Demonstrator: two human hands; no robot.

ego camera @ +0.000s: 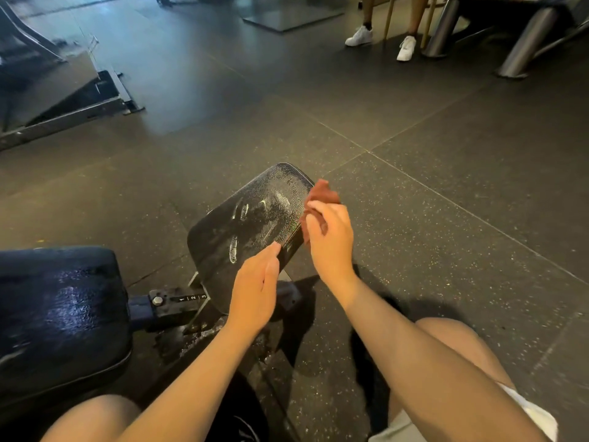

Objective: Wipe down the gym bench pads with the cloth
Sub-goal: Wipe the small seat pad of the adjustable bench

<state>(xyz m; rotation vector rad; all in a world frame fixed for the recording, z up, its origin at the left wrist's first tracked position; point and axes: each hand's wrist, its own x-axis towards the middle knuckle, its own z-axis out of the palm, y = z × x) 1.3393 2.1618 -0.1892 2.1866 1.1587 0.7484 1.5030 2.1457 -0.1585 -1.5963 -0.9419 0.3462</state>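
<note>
"Rust-red cloth [322, 193], bunched in the right hand [331, 240], whose fingers were curled round it at the right edge of the small pad [251, 218] in the middle of the frame. Was that a good grip for wiping?"

"Probably not. A wad touched little surface. The person would have done better to open the cloth flat under the palm and draw it in long, overlapping passes from the far rounded end toward the near end."

"And the left hand [255, 288]?"

"Its fingers lay straight and close together, tips at the pad's lower right edge, holding nothing. Whether it pressed on the pad could not be told. The pad stood tilted on its bracket [191, 298], so steadying it there looked sensible."

"What was on the surface?"

"White streaks and a fine film of droplets, thickest across the middle and upper part. Those called for firm pressure, and a turn of the cloth to a dry face when it got soaked, or the film would merely have been smeared."

"The larger pad [57, 307]?"

"Lower left of the frame, dark, with a wet sheen, apart from both hands. It seemed to need its own pass."

"Any risk?"

"Drips onto the speckled floor [446, 250] looked likely; wiping toward the pad's middle would have limited that."
</note>
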